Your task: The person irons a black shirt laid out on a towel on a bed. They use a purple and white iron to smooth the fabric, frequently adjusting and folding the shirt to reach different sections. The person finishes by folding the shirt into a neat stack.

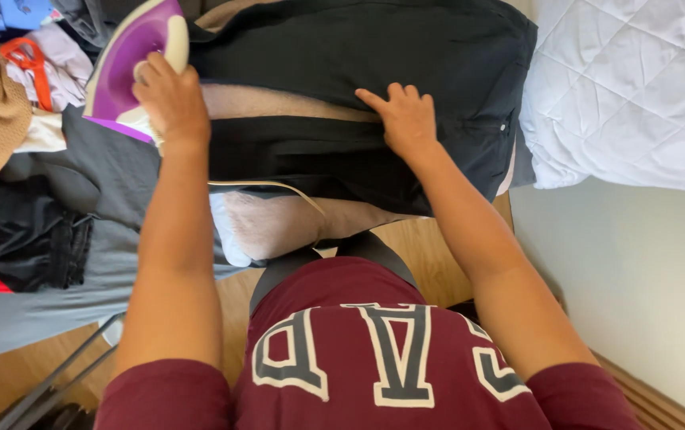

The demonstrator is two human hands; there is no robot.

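The iron point(131, 60) is held in the left grip point(171, 99); dark trousers point(358, 80) are flattened under the open right grip point(406, 119), best kept taut, fingers clear.

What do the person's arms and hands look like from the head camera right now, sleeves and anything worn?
Both arms are bare from above the elbow down. Short maroon sleeves cover the upper arms, part of a maroon shirt with large grey, white-edged letters on the chest. The left hand and right hand wear no gloves; no rings, watch or bracelets are visible.
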